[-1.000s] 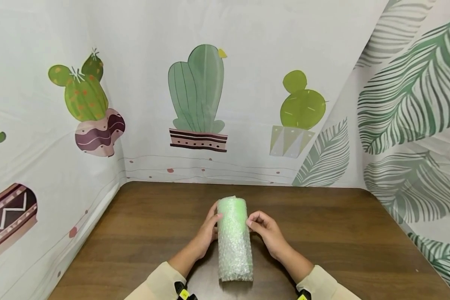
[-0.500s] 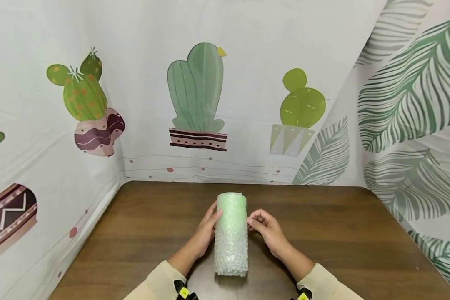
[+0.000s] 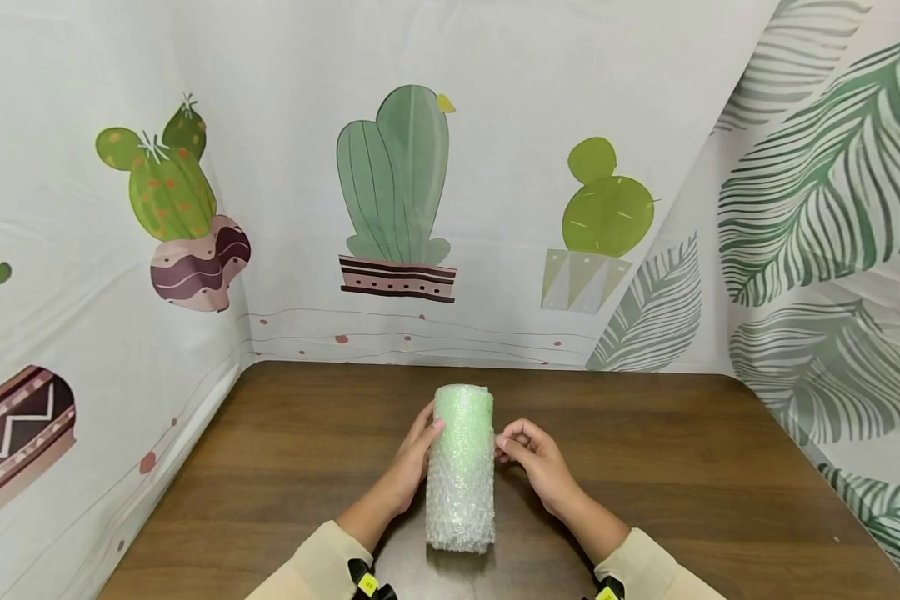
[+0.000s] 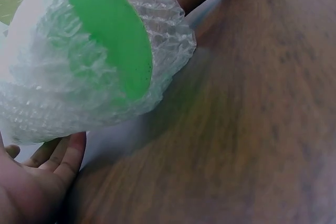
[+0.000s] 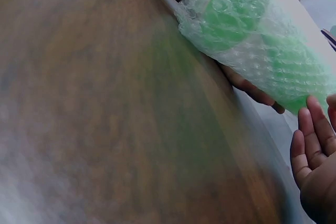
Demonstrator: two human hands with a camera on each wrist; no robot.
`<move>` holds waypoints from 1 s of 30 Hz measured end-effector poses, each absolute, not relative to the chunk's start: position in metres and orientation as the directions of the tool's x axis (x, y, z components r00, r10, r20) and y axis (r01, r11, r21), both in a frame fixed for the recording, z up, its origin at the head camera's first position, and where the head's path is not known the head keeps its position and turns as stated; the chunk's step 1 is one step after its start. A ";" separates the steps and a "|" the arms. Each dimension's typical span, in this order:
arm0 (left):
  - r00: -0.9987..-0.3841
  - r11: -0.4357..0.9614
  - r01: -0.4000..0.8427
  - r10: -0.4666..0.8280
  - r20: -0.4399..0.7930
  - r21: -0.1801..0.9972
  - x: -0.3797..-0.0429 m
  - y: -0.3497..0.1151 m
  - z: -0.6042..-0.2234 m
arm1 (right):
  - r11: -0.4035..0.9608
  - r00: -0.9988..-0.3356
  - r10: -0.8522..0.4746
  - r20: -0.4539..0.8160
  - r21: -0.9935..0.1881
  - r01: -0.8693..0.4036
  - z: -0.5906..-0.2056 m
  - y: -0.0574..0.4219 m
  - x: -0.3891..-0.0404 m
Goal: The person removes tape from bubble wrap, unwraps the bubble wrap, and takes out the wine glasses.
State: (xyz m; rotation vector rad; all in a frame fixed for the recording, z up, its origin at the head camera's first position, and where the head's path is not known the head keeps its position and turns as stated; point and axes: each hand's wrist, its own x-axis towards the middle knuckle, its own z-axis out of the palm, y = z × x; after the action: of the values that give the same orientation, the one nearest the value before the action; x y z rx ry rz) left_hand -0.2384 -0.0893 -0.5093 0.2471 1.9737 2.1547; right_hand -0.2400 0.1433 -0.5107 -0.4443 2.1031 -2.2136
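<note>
At 1 table, 1 wrapped roll, 1 left hand around it, 1 right hand pinching it

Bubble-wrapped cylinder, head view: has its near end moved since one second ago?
Yes. The bubble-wrapped cylinder has swung its near end left, judged against the middle printed cactus pot.

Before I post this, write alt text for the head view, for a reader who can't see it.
A bubble-wrapped green cylinder is held from the left by a person's left hand, while the right hand has its fingertips at the right edge. A brown table lies beneath; white fabric printed with cacti and leaves hangs behind.
</note>
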 end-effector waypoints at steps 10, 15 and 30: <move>-0.962 -0.062 -0.058 0.272 -0.039 0.996 -0.239 -0.089 -0.509 | -0.070 -0.955 -0.209 0.209 -0.978 -0.198 -0.509 0.144 -0.241; -0.970 -0.030 -0.054 0.238 -0.046 0.998 -0.238 -0.090 -0.509 | -0.116 -0.944 -0.222 0.245 -0.968 -0.224 -0.511 0.144 -0.241; -0.976 -0.053 -0.047 0.215 -0.035 0.998 -0.239 -0.091 -0.511 | -0.172 -0.939 -0.223 0.264 -0.958 -0.228 -0.513 0.144 -0.241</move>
State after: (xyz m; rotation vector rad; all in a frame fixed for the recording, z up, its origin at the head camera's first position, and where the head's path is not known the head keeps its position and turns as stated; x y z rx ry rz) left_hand -0.2387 -0.0912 -0.5111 0.1830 2.0278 2.1486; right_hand -0.2412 0.1439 -0.5125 -0.5513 2.0239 -2.3437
